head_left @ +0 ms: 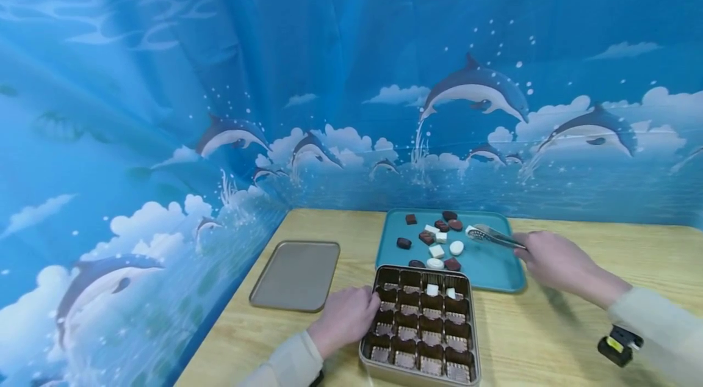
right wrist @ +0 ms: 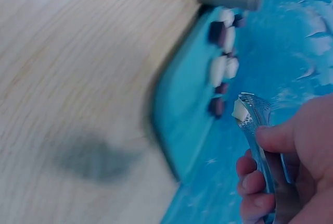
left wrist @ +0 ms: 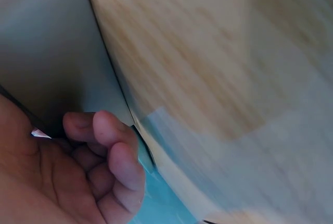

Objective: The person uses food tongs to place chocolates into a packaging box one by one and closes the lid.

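A metal tin (head_left: pixel 420 375) with a dark brown divided insert stands at the table's front. Two of its far-row compartments, toward the right, hold a white chocolate (head_left: pixel 432 290) and another white piece (head_left: pixel 451 293). My left hand (head_left: pixel 346 317) grips the tin's left side near the far corner; in the left wrist view its fingers (left wrist: pixel 125 166) are curled beside the metal wall. My right hand (head_left: pixel 555 259) holds metal tongs (right wrist: pixel 260 130) over the right part of the teal tray (head_left: pixel 494 274). Between the tongs' tips is a white chocolate (right wrist: pixel 240 110).
Several dark and white chocolates (head_left: pixel 436 251) lie scattered on the teal tray, behind the tin. A flat metallic lid (head_left: pixel 296 275) lies on the wooden table (head_left: pixel 576 350) at the left. A blue dolphin-print curtain (head_left: pixel 351 69) hangs along the table's back and left edges.
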### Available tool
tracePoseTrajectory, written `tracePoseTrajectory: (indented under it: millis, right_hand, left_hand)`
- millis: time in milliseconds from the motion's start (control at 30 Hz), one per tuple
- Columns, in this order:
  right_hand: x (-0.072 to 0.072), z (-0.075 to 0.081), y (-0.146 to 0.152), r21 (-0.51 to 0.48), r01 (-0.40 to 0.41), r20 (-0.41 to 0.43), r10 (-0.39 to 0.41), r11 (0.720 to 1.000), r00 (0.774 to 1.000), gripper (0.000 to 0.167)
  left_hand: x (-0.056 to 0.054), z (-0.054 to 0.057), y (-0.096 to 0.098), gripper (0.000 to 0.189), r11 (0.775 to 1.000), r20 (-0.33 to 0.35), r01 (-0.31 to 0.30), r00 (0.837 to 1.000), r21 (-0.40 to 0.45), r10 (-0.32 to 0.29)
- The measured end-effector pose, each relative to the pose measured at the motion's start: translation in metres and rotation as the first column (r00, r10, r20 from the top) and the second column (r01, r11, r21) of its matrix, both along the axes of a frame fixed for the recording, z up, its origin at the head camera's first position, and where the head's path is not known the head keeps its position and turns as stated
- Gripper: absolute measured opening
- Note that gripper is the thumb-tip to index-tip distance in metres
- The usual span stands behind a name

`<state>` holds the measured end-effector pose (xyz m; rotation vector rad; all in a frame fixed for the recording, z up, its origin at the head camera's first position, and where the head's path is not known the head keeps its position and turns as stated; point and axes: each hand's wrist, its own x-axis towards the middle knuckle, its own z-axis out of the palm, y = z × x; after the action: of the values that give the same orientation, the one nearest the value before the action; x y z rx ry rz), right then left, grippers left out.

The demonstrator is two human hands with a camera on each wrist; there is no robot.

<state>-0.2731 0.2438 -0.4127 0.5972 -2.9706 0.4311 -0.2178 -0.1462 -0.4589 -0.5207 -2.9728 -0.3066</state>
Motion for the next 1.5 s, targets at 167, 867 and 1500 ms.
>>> tracePoseTrajectory:
  millis: [167,867,1500]
  right_hand:
    - [0.016,0.017,-0.013,0.000,-0.049,-0.078,0.049,0.999,0.996,0.033]
    - [0.047,0.021,-0.094,-0.007,-0.253,-0.088,0.251,0.967,0.964,0.034]
    - [0.050,0.009,-0.101,-0.079,-0.234,0.036,0.237,0.969,0.971,0.040]
  left_hand:
    - [0.001,0.001,0.000,0.042,1.000,0.005,-0.004,1.000,0.000,0.004]
    - [-0.002,0.001,-0.001,0.044,1.000,0.011,0.014,1.000,-0.003,-0.014]
    - [-0.001,0.002,0.001,0.043,1.000,0.015,0.004,1.000,-0.003,-0.004]
